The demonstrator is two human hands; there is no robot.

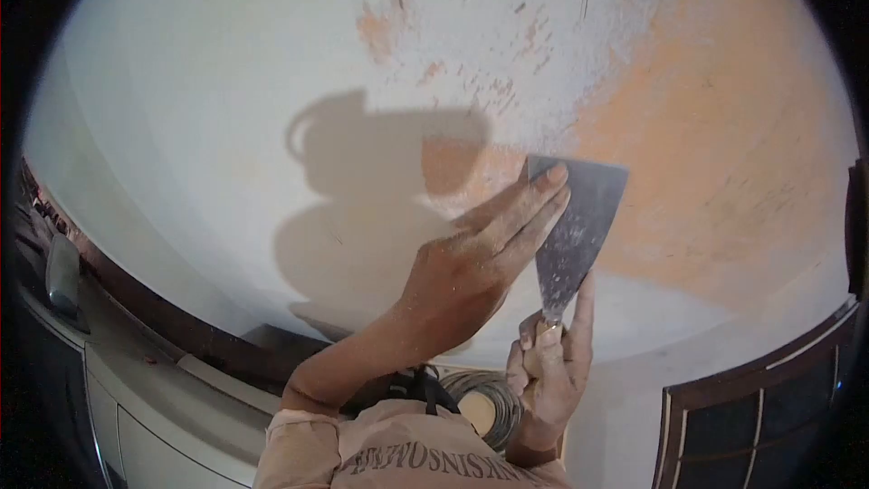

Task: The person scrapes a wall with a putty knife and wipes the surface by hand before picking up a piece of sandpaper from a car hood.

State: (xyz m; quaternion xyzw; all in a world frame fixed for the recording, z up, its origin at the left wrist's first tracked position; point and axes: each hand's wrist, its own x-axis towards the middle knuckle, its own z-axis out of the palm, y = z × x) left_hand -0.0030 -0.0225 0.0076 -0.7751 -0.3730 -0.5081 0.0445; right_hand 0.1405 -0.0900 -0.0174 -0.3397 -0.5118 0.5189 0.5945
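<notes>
A wide metal scraper (pixel 584 217) with dusty specks on its blade is against the wall, its broad edge pointing up. My right hand (pixel 554 367) is closed around its handle, below the blade, with one finger extended along the lower blade edge. My left hand (pixel 480 258) reaches in from the left, its fingers stretched out and resting on the blade's upper left part. Around the blade, the wall (pixel 226 163) shows white coating, scraped marks and a large orange patch (pixel 715 154). Pale dust covers the fingers of both hands.
A dark-framed window or door panel (pixel 760 426) is at the lower right. Coiled cable or hose (pixel 498 398) lies below, near my shirt. A long ledge (pixel 226 389) and grey panels (pixel 149 448) run along the lower left. Shadows fall on the wall.
</notes>
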